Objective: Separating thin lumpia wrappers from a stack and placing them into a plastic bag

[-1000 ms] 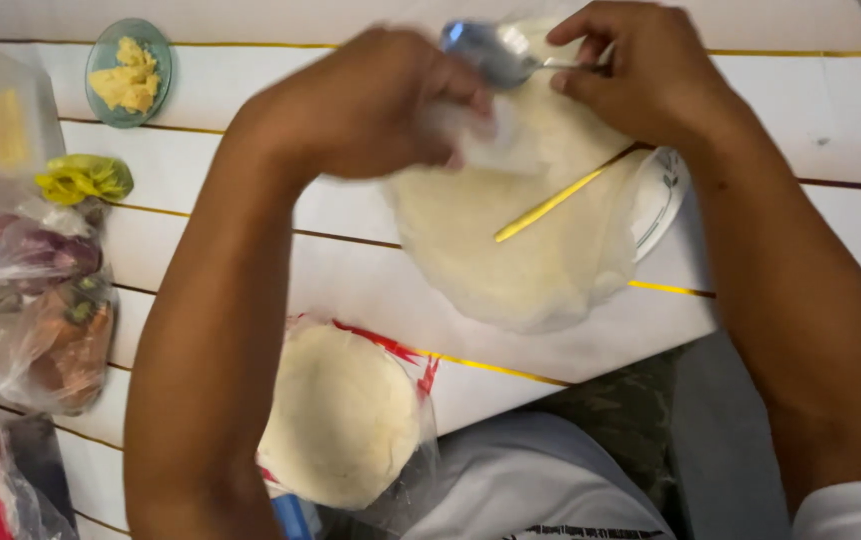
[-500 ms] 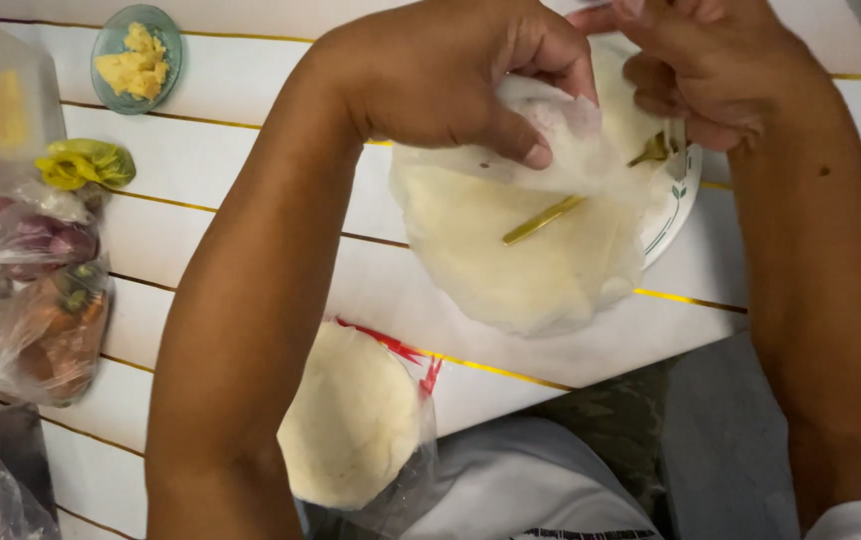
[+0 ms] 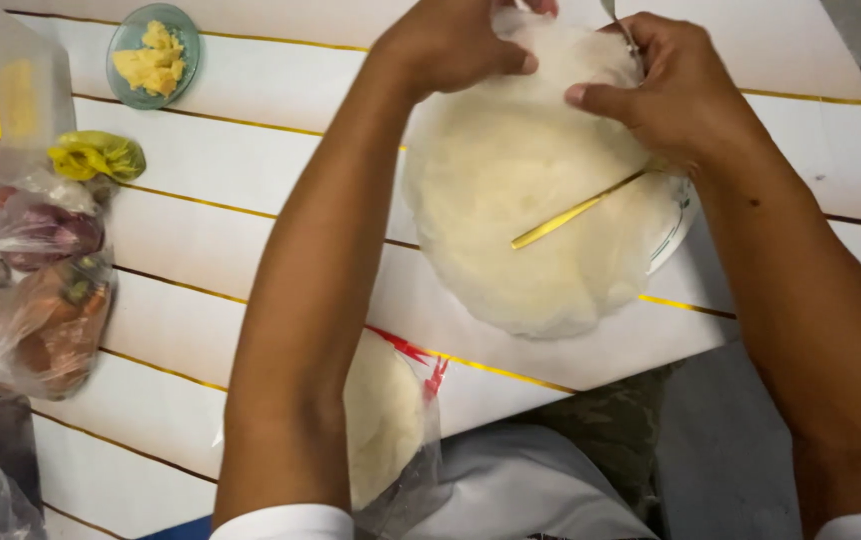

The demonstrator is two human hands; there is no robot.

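Left to right. Bagged vegetables lie at the far edge of the bench, well clear of both sets of fingers; a small dish of yellow pieces stands beyond them. A clear bag of round wrappers sits near the elbow, at the bench edge.

Left hand: fingers curled shut, pinching the far rim of the top wrapper, thumb pressed on top. The wrapper is thin, pale and round, on a stack over a glass plate, just under both hands. A yellow stick lies across it, nearer the right fingers.

Right hand: thumb stretched onto the wrapper, the other fingers closed around a metal spoon handle; the bowl is out of view.

Doing it well, as I judge it: peel slowly from the rim, thumb holding the lower sheets flat, since sheets this thin would likely tear if tugged.

Against a second ago: both hands sit closer together at the far rim, and the spoon bowl, plainly visible then, no longer shows. The stick lies much as before.
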